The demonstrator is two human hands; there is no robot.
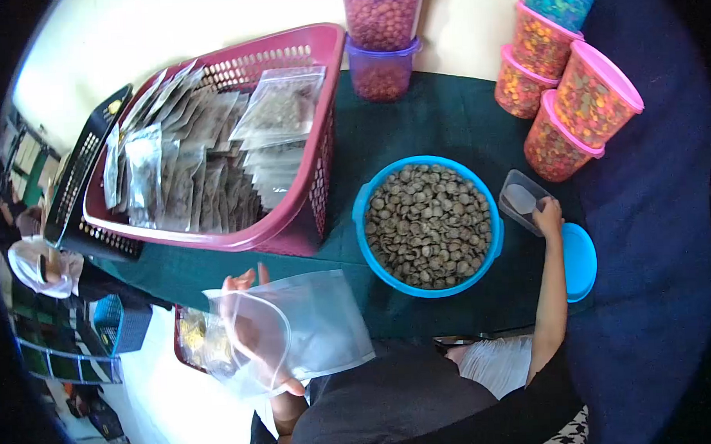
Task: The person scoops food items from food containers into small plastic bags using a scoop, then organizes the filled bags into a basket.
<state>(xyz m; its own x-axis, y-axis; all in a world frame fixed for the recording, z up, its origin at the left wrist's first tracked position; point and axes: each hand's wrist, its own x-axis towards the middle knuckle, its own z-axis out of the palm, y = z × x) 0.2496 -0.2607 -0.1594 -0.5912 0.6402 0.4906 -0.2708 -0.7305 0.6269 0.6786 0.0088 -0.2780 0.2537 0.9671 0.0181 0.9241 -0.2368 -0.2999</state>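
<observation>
My left hand (246,327) has a clear zip-top plastic bag (328,321) spread open, thumb and fingers wide at its mouth. The bag holds nothing visible. Over on the right, my right hand (549,217) reaches to a small clear rectangular container (507,187). Its fingers are closed at the edge of a whitish oval piece (518,196), like a small scoop, inside that container. Between the hands stands a round blue basin (361,226) filled with round, flat, brownish-grey pieces (427,223).
A maroon basket (293,233) full of filled clear packets stands at the back left, beside a black basket (77,200). Purple tubs (380,68) and pink-lidded tubs (597,88) line the back. A blue lid (580,261) lies by my right forearm. Another person (48,268) is at far left.
</observation>
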